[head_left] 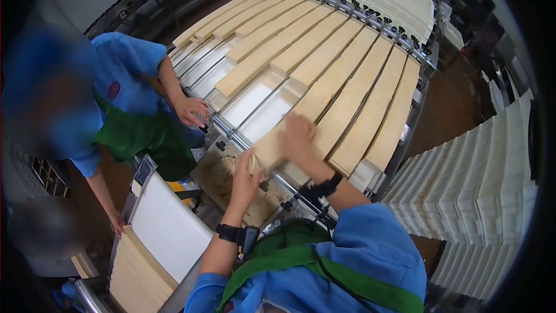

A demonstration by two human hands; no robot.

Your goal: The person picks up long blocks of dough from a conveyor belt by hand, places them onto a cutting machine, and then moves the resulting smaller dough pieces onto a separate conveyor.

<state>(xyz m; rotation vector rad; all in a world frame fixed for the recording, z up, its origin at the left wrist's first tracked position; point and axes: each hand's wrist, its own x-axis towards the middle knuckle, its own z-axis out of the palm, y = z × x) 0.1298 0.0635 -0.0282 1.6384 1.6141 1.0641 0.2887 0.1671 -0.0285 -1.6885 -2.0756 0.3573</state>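
Note:
Long pale strips (pixel 341 90), stacked in layers, lie side by side in lanes between metal rods. My right hand (pixel 299 138), blurred by motion, rests on the near end of one strip stack (pixel 269 149). Just left of that end, my left hand (pixel 246 175) is closed around a small pale piece (pixel 252 164) at the metal rail (pixel 286 184). Beneath the rail, a bin (pixel 259 202) holds loose pale scraps.
A co-worker in blue stands at the left, one hand (pixel 191 111) near the rail, the other (pixel 117 224) at a row of pale strips (pixel 139 275) beside a white surface (pixel 168 226). Stacked white trays (pixel 463 179) stand at the right.

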